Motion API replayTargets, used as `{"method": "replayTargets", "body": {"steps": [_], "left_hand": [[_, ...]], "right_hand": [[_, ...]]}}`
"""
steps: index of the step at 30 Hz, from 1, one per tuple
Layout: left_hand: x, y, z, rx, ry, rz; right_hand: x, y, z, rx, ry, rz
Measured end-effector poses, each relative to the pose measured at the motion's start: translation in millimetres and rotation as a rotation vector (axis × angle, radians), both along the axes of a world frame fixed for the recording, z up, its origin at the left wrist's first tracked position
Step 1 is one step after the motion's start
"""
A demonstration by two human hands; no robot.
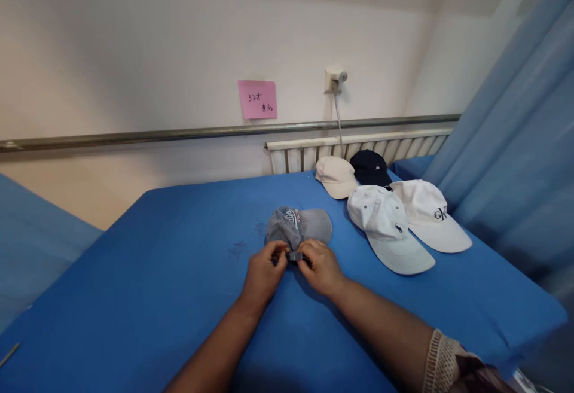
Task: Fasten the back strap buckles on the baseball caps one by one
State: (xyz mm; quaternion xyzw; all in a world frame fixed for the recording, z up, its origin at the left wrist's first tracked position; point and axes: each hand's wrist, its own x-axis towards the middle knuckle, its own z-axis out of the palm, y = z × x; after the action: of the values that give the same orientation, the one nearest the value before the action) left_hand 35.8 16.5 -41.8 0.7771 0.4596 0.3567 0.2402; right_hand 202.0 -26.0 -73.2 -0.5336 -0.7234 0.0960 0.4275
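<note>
Pinching a grey cap [301, 225] by its back strap with both hands

Across the top of your view runs a pale wall [156, 40], and below it spreads a blue sheet [156, 273] over the surface before you. Your grey cap lies on it near the middle, brim to the right. A blue curtain [515, 112] hangs at the right; a metal rail [179, 135] crosses the wall above a white radiator [309, 155].

Four caps sit together to the right of yours. The pale cap [381, 219] bears a small dark embroidered figure, perhaps a horse and rider. Behind it, the white cap [430, 210] reads "CK" in dark letters. Farther back are a beige cap [336, 174] and a navy cap [370, 167] whose small white mark you cannot read.

Your left hand [264, 270] pinches the strap between thumb and forefinger; your right hand [323, 267] pinches it from the other side, fingers curled.

The pink note [258, 99] on the wall shows "32" and further handwritten characters, not clear enough to read. The grey cap's front carries white lettering beside a red patch, also illegible. Smallest is the buckle [295, 256], between your fingertips; you cannot tell whether it is fastened.
</note>
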Motion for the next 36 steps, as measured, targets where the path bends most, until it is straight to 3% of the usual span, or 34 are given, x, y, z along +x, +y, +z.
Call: {"method": "replayTargets", "body": {"steps": [3,5,10,17,22,26,29,32,36], "left_hand": [[-5,4,-1.6,-0.088,-0.149,0.046],[-6,4,-2.1,-0.074,-0.137,0.003],[-5,-6,0.6,0.158,0.160,-0.228],[-6,-6,0.8,0.266,0.343,-0.214],[-1,-8,0.8,0.146,0.205,-0.098],[2,-2,-6.6,-0.122,-0.096,0.038],[2,2,-11.9,-0.216,-0.167,0.045],[1,1,-11.9,-0.164,-0.146,0.023],[-3,-6,-7.1,0.085,0.101,-0.098]], "right_hand": [[1,2,-2.6,-0.004,0.038,-0.027],[2,4,-4.1,-0.013,0.047,-0.028],[2,5,-6.1,-0.024,0.037,-0.019],[1,3,-2.9,-0.036,-0.037,-0.042],[-1,1,0.1,-0.023,-0.058,-0.012],[-3,2,-0.2,0.003,0.006,0.000],[-3,2,-0.2,0.007,0.040,0.003],[-3,1,0.7,0.003,0.015,0.004],[-1,0,1.4,-0.009,-0.035,0.023]]}}
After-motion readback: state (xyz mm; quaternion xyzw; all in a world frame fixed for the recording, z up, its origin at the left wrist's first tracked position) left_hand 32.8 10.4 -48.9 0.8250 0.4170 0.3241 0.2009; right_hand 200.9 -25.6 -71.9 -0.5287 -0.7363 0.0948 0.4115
